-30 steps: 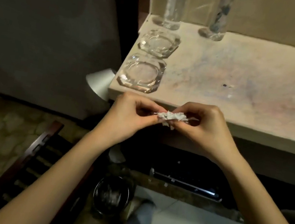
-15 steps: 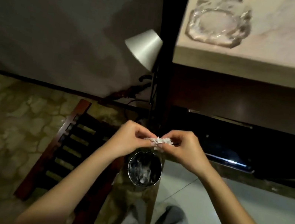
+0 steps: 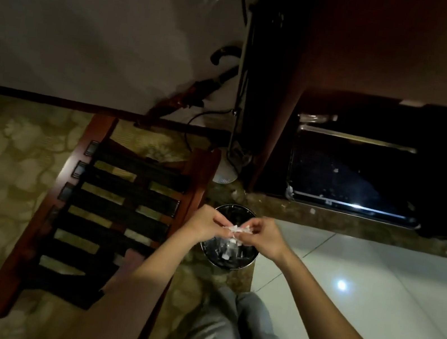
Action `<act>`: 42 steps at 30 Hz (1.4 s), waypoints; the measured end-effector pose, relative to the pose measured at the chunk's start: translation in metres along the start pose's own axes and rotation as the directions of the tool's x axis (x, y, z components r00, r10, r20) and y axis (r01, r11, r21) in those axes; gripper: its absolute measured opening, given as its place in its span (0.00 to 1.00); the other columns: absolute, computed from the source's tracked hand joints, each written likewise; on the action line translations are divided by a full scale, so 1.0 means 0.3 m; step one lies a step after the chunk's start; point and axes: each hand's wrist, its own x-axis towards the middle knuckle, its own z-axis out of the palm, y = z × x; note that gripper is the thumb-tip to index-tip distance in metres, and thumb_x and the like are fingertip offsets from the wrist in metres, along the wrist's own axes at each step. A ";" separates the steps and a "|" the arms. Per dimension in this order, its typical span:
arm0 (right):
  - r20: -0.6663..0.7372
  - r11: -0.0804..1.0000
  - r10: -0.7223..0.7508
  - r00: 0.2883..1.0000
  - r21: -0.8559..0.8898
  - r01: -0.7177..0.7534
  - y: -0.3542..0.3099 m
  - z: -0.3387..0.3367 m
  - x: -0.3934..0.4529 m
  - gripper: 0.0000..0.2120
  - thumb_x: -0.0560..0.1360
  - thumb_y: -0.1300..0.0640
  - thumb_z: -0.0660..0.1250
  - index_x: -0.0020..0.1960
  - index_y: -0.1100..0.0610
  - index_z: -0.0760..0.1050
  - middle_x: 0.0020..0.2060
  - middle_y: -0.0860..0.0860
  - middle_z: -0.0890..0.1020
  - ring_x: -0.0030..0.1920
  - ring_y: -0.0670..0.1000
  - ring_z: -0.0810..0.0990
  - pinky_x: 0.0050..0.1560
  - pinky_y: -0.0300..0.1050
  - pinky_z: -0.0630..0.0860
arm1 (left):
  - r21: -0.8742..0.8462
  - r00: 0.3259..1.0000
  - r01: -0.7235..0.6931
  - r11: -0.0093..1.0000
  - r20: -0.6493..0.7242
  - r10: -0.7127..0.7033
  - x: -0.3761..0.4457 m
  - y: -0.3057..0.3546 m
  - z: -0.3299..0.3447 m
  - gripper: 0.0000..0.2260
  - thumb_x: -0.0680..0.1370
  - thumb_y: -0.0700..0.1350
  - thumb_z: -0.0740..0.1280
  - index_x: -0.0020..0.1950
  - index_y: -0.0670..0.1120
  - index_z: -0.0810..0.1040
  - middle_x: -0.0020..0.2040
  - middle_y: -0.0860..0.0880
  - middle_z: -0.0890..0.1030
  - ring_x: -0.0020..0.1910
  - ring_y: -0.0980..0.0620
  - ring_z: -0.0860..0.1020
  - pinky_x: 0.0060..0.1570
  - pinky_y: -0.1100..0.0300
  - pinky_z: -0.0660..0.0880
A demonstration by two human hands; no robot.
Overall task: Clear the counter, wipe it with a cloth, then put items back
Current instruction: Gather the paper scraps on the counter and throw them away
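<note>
A small crumpled white paper scrap is pinched between my two hands. My left hand grips its left end and my right hand grips its right end, fingers curled. Both hands hover directly over a round black waste bin on the floor, which holds several pale scraps. The counter top is out of view.
A wooden slatted luggage rack stands left of the bin on patterned carpet. Dark cabinet with a black glass-fronted appliance lies ahead. Glossy white tiles spread to the right. An umbrella and cables lean at the wall. My grey-trousered legs are below.
My view has tipped down from the counter with its glass ashtrays to the floor. Both hands carried the paper scrap down and now hold it over the bin.
</note>
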 end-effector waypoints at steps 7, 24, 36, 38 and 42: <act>-0.048 0.989 0.143 0.988 -0.019 -0.144 0.366 0.113 0.294 0.06 0.69 0.64 0.75 0.43 0.58 0.80 0.39 0.54 0.81 0.41 0.52 0.79 0.48 0.51 0.78 | -0.091 0.994 0.105 0.990 0.007 -0.105 0.333 -0.274 0.221 0.18 0.70 0.31 0.73 0.59 0.33 0.78 0.56 0.35 0.81 0.49 0.50 0.78 0.38 0.73 0.72; 0.046 0.972 0.102 0.994 -0.215 -0.090 0.184 -0.016 0.142 0.12 0.74 0.62 0.69 0.57 0.59 0.76 0.44 0.52 0.78 0.47 0.51 0.78 0.53 0.46 0.75 | -0.074 0.993 0.093 0.993 0.076 -0.087 0.141 -0.087 0.086 0.15 0.77 0.38 0.67 0.64 0.41 0.75 0.61 0.41 0.78 0.56 0.48 0.78 0.43 0.64 0.73; -0.033 0.837 -0.282 0.959 -0.497 0.229 -0.599 -0.335 -0.514 0.12 0.73 0.56 0.69 0.57 0.53 0.77 0.44 0.46 0.80 0.46 0.46 0.79 0.50 0.40 0.75 | 0.436 0.930 -0.357 0.826 0.085 0.357 -0.510 0.584 -0.258 0.12 0.74 0.47 0.71 0.57 0.53 0.79 0.49 0.53 0.82 0.45 0.58 0.80 0.53 0.58 0.78; -0.075 0.821 -0.333 0.940 -0.513 0.250 -0.684 -0.395 -0.616 0.12 0.73 0.54 0.70 0.56 0.51 0.78 0.45 0.46 0.82 0.48 0.46 0.80 0.51 0.42 0.77 | 0.516 0.914 -0.383 0.766 0.091 0.396 -0.595 0.687 -0.300 0.13 0.74 0.48 0.71 0.58 0.55 0.78 0.49 0.55 0.82 0.46 0.59 0.79 0.52 0.58 0.77; -0.095 0.772 -0.398 0.912 -0.572 0.278 -0.811 -0.523 -0.780 0.12 0.73 0.51 0.70 0.57 0.50 0.77 0.50 0.46 0.83 0.49 0.44 0.81 0.53 0.45 0.78 | 0.637 0.865 -0.445 0.630 0.122 0.487 -0.742 0.895 -0.342 0.14 0.74 0.50 0.71 0.60 0.56 0.77 0.51 0.57 0.81 0.48 0.58 0.79 0.54 0.58 0.77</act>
